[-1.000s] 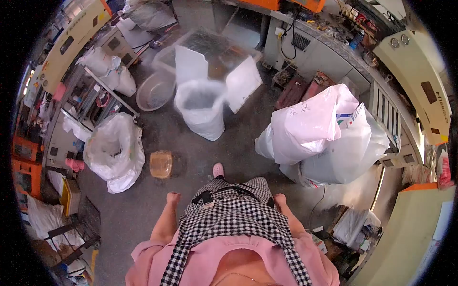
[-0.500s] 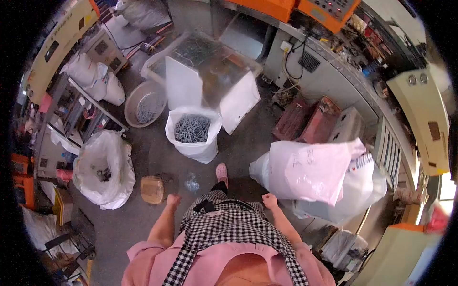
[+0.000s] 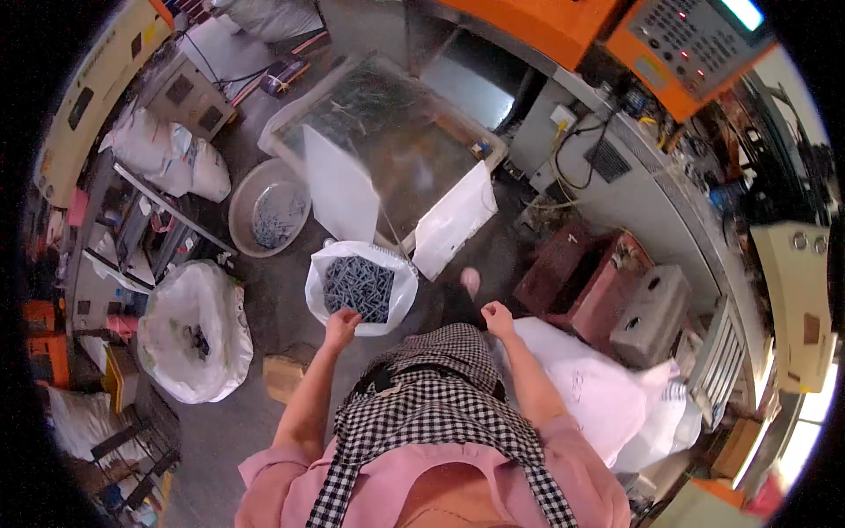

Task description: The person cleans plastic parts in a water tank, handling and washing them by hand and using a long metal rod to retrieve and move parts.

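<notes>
A white sack [image 3: 402, 308] stands open in front of me, full of small grey screw-like pieces [image 3: 361, 286]. My left hand [image 3: 343, 326] is over the sack's near edge, its fingers curled; whether it touches the rim or the pieces I cannot tell. My right hand [image 3: 497, 317] hangs to the right of the sack, fingers curled in, with nothing seen in it. Behind the sack is a large clear bin [image 3: 396, 150] with two white boards [image 3: 339, 189] leaning at its front. A round basin [image 3: 242, 211] with some grey pieces sits to the left.
Another open white bag [image 3: 154, 339] stands at the left, beside a brown block [image 3: 283, 378] on the floor. Reddish boxes [image 3: 585, 286] and a full pinkish sack [image 3: 590, 387] are at the right. An orange machine with a control panel [image 3: 691, 44] rises at the upper right.
I have moved forward, so the sack, bin and reddish boxes appear nearer. My left hand has come up to the sack's near edge. The right hand has risen slightly in view.
</notes>
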A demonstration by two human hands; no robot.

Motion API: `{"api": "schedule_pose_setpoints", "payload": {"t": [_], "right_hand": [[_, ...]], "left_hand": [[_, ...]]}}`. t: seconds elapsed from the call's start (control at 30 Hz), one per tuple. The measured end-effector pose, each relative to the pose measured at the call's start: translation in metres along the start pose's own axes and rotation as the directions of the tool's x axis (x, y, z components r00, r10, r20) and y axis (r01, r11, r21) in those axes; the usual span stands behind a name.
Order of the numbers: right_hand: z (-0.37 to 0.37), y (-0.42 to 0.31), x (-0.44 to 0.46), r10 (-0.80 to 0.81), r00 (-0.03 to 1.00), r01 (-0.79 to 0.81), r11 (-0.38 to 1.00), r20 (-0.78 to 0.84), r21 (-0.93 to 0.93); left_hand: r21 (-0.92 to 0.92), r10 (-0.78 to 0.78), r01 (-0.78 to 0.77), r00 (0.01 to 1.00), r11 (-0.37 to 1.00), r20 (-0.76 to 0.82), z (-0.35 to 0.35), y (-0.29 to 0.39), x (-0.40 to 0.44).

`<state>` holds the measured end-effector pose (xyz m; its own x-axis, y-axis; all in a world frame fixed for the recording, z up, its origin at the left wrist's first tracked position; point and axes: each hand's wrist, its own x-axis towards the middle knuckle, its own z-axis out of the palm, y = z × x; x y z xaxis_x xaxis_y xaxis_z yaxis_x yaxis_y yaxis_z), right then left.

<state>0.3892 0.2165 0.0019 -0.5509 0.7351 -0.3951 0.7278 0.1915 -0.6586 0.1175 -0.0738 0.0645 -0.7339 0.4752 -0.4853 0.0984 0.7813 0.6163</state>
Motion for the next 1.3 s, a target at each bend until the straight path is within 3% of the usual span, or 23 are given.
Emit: {"api": "schedule_pose_setpoints", "payload": {"t": [0.07, 0.1, 0.2, 0.27, 0.3, 0.33, 0.43, 0.57, 0.73, 0.77, 0.83, 0.9, 0.93, 0.97, 1.03, 1.1, 1.23, 1.27, 1.3], "right_hand": [[-0.007, -0.018, 0.054, -0.006, 0.998, 0.007, 1.000, 0.057, -0.020], [-0.008, -0.026, 0.082, -0.055, 0.996, 0.058, 0.997, 0.069, -0.050], [-0.011, -0.051, 0.161, -0.121, 0.978, 0.134, 0.989, 0.168, -0.069], [-0.006, -0.071, 0.218, -0.142, 0.964, 0.161, 0.985, 0.226, -0.068], [0.011, -0.064, 0.252, -0.222, 0.958, 0.226, 0.974, 0.180, 0.000], [0.026, -0.055, 0.284, -0.291, 0.930, 0.309, 0.950, 0.226, -0.048], [0.043, -0.083, 0.353, -0.140, 0.940, 0.185, 0.975, 0.310, -0.120], [0.102, -0.078, 0.445, -0.065, 0.919, 0.100, 0.992, 0.388, -0.072], [0.182, -0.066, 0.536, -0.072, 0.952, 0.132, 0.974, 0.298, -0.185], [0.193, -0.071, 0.552, 0.042, 0.944, 0.014, 0.986, 0.328, -0.166], [0.236, -0.054, 0.585, -0.030, 0.953, 0.100, 0.971, 0.301, -0.219], [0.221, -0.104, 0.584, -0.003, 0.890, 0.256, 0.831, 0.456, -0.493], [0.239, -0.092, 0.592, 0.008, 0.882, 0.257, 0.830, 0.470, -0.495], [0.257, -0.079, 0.605, -0.320, 0.825, 0.562, 0.559, 0.467, -0.609], [0.286, -0.056, 0.630, -0.586, 0.620, 0.724, 0.169, 0.522, -0.669], [0.305, -0.045, 0.651, -0.579, 0.262, 0.791, -0.329, 0.772, -0.515], [0.315, -0.047, 0.663, -0.382, 0.276, 0.843, -0.345, 0.882, -0.413], [0.313, -0.050, 0.665, -0.378, 0.269, 0.844, -0.351, 0.886, -0.406], [0.307, -0.052, 0.668, -0.424, 0.264, 0.877, -0.268, 0.867, -0.398]], "left_hand": [[-0.186, -0.005, 0.019, 0.997, 0.982, 0.074, 0.018, 0.004, 0.020], [-0.143, 0.071, -0.073, 0.997, 0.987, -0.019, 0.023, 0.017, 0.023], [-0.022, -0.039, 0.040, 0.998, 0.999, 0.053, 0.027, 0.055, 0.038], [-0.226, -0.135, 0.130, 0.991, 0.966, -0.009, 0.061, 0.030, 0.057], [-0.273, -0.265, 0.255, 0.964, 0.928, 0.000, 0.058, 0.060, 0.058], [-0.209, -0.193, 0.182, 0.981, 0.961, -0.033, 0.056, 0.084, 0.061], [-0.226, -0.343, 0.331, 0.939, 0.916, -0.016, 0.084, 0.108, 0.086], [-0.338, -0.346, 0.325, 0.938, 0.883, -0.003, 0.109, 0.136, 0.115], [-0.440, -0.338, 0.345, 0.936, 0.829, 0.098, 0.128, 0.147, 0.163], [-0.415, -0.375, 0.393, 0.918, 0.821, 0.127, 0.129, 0.149, 0.174], [-0.391, -0.432, 0.459, 0.887, 0.798, 0.161, 0.139, 0.140, 0.190], [-0.391, -0.447, 0.460, 0.885, 0.797, 0.131, 0.153, 0.123, 0.198], [-0.389, -0.462, 0.477, 0.876, 0.788, 0.138, 0.159, 0.115, 0.203], [-0.396, -0.486, 0.508, 0.859, 0.765, 0.162, 0.165, 0.107, 0.207], [-0.431, -0.504, 0.520, 0.849, 0.738, 0.161, 0.182, 0.088, 0.208], [-0.421, -0.534, 0.554, 0.827, 0.718, 0.177, 0.187, 0.082, 0.218], [-0.400, -0.572, 0.595, 0.798, 0.697, 0.189, 0.185, 0.090, 0.235], [-0.407, -0.576, 0.597, 0.795, 0.691, 0.189, 0.185, 0.092, 0.239], [-0.440, -0.532, 0.542, 0.832, 0.716, 0.159, 0.183, 0.095, 0.243]]}}
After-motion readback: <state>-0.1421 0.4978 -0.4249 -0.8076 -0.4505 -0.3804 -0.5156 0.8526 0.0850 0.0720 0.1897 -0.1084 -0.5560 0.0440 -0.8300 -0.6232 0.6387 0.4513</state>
